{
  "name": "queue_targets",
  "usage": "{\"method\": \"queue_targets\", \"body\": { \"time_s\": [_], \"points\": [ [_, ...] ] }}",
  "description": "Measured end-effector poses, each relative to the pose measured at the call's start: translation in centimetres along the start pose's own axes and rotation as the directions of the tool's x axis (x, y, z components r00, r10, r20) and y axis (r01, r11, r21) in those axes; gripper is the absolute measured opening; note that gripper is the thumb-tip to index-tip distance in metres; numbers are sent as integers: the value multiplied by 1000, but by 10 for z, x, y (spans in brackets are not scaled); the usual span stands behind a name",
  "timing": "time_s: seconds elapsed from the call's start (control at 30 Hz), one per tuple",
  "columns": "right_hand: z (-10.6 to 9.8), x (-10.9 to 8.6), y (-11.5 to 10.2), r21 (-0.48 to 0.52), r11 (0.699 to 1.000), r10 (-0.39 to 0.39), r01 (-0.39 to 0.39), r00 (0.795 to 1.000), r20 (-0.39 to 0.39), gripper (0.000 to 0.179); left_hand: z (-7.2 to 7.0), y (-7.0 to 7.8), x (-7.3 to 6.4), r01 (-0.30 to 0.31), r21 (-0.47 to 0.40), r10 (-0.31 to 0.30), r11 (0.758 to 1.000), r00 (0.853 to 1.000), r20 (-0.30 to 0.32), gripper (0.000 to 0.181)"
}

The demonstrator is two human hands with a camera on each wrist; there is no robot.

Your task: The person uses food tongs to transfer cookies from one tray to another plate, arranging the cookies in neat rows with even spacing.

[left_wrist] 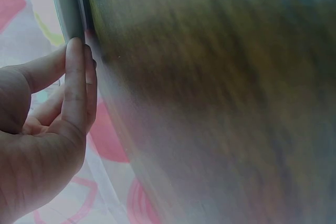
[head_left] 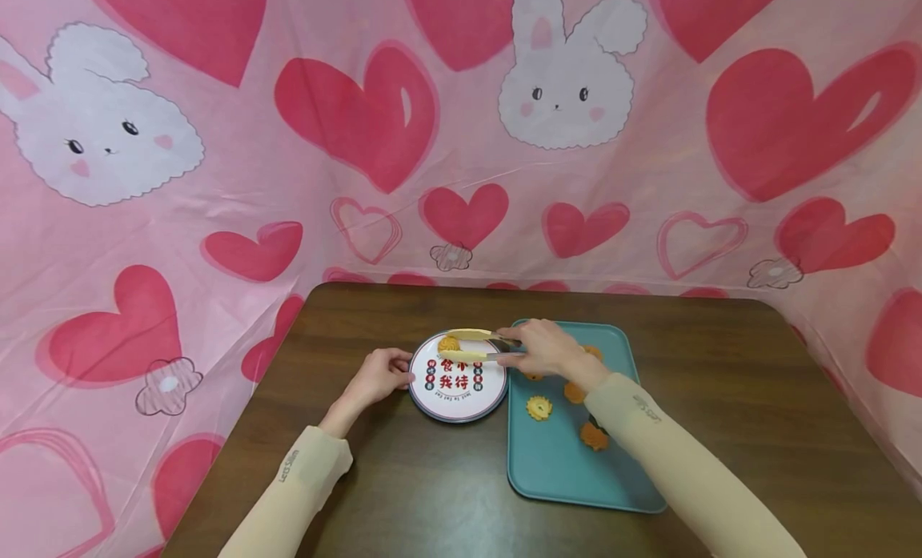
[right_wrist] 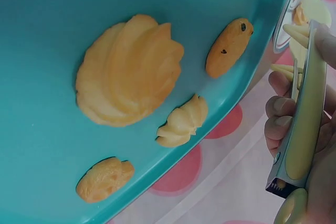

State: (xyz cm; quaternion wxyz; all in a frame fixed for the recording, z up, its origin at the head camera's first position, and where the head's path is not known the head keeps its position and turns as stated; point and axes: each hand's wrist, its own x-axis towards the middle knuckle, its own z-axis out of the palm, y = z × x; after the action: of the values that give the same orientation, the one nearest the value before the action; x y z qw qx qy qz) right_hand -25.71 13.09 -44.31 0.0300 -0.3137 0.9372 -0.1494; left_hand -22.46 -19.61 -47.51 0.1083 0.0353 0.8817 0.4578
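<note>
Head: L hand [head_left: 382, 374] pinches rim of round white plate w/ red + dark lettering [head_left: 468, 407] at its 9 o'clock, on dark-brown wooden table [head_left: 403, 478]. R hand [head_left: 545, 347] grips yellow-and-metal tongs [head_left: 466, 355]; tips sit either side of small golden ridged cookie [head_left: 448, 344], plate's approx 11-12 o'clock. Tips approx cookie width apart; can't tell if clamped. Rectangular teal tray [head_left: 540, 470] at plate's 4 o'clock, more cookies [head_left: 539, 407] on it.

L wrist: thumb + fingers nearly together, just thin plate edge btwn, frame's 11 o'clock.

R wrist: fingers curled round tongs, frame's 3 o'clock; min 5 cookies on tray, incl. big tan swirled cookie [right_wrist: 128, 72].

Status: 1 cookie at plate, tongs not yet clear; others still on tray. Prob early.
</note>
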Motion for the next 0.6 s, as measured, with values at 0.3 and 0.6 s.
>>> {"method": "queue_targets", "body": {
  "time_s": [0.3,0.6],
  "points": [
    [3,3,-2,-19,1000,-2,2,1000,19,58,0,0,0,18,8,-18,1000,1000,-2,39],
    [7,4,0,-38,999,8,-7,1000,24,58,0,1,-1,16,9,-16,1000,1000,-4,39]
  ]
}}
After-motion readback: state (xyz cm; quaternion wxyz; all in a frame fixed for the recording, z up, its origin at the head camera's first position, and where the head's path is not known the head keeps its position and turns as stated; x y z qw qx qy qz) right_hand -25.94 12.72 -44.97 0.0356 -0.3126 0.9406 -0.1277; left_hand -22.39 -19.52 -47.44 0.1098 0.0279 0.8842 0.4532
